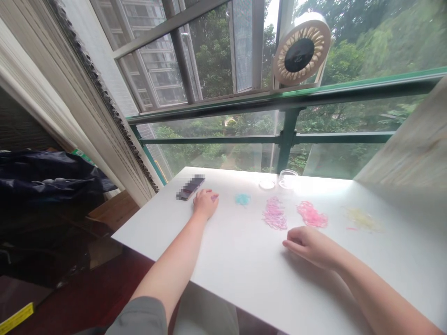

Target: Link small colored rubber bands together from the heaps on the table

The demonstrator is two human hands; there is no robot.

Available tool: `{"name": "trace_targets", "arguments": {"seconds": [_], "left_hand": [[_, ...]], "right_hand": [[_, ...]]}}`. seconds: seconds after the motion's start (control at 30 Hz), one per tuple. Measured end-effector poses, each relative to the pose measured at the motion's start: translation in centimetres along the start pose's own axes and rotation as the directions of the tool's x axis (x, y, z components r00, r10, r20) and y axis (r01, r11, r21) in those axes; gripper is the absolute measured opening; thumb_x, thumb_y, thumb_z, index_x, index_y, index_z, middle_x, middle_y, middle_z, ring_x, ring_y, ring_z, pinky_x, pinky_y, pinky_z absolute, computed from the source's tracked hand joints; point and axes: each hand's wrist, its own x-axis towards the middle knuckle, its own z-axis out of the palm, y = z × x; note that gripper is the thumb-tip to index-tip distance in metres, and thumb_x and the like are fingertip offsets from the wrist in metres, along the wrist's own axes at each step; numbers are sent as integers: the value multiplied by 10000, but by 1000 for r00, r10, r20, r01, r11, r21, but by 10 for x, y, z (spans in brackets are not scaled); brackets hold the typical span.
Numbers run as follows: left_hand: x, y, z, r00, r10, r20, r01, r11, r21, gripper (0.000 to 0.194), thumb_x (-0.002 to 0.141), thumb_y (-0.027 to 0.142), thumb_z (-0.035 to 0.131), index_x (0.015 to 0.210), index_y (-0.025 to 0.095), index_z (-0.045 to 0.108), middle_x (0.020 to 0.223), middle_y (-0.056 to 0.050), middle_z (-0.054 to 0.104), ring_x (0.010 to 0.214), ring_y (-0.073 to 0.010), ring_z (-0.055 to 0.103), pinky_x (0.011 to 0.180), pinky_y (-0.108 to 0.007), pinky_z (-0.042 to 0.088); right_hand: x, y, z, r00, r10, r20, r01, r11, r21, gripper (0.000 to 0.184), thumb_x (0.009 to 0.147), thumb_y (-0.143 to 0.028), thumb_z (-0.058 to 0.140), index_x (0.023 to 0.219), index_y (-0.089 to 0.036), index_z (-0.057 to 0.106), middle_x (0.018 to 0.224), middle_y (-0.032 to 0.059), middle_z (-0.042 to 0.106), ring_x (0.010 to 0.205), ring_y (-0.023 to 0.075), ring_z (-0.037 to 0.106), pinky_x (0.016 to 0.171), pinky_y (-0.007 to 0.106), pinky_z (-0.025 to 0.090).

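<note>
Thin bands (274, 215) lie on the white worktop (240, 256) in a blue pile (242, 199), a purple pile (275, 218), a pink pile (312, 215) and a yellow pile (363, 219). The left hand (205, 204) rests beside a smartphone (192, 187), fingers bent; the right hand (309, 244) curls near the purple and pink piles. I cannot tell whether either grip is closed.

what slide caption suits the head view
White table: left hand by a phone, right hand near a purple pile and a pink pile.
</note>
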Motion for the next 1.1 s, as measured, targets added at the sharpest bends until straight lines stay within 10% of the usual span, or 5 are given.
{"name": "trace_targets", "arguments": {"seconds": [0.4,0.73,0.93,1.1], "left_hand": [[6,13,2,998,54,-13,-52,993,105,131,785,230,521,756,204,646,1088,-93,604,1099,-282,450,953,-461,308],[20,34,-12,992,96,-83,-111,972,-205,255,845,334,413,893,164,597,876,-71,653,809,-189,592,784,-318,455],[13,78,-17,991,128,49,-65,757,-650,292,770,386,553,924,144,608,904,-73,667,841,-180,612,775,-300,471],[-19,124,-6,886,397,238,-52,596,-801,261,772,371,590,916,153,604,850,-61,665,783,-160,616,695,-265,472]], "right_hand": [[-1,-4,-2,1000,-2,-23,2,1000,-11,299,815,-341,432,569,-174,470,601,13,546,513,114,433,487,245,266],[-2,-2,-1,999,-4,-54,5,1000,16,237,792,-285,444,586,-175,478,595,-7,525,511,99,411,478,231,250],[-3,-1,0,998,-4,-58,6,999,34,175,791,-261,460,677,-190,572,617,-9,555,521,96,436,478,217,264],[-2,-2,-4,991,-38,-132,48,997,68,137,785,-253,495,749,-195,614,593,-20,541,522,92,437,493,212,291]]}}
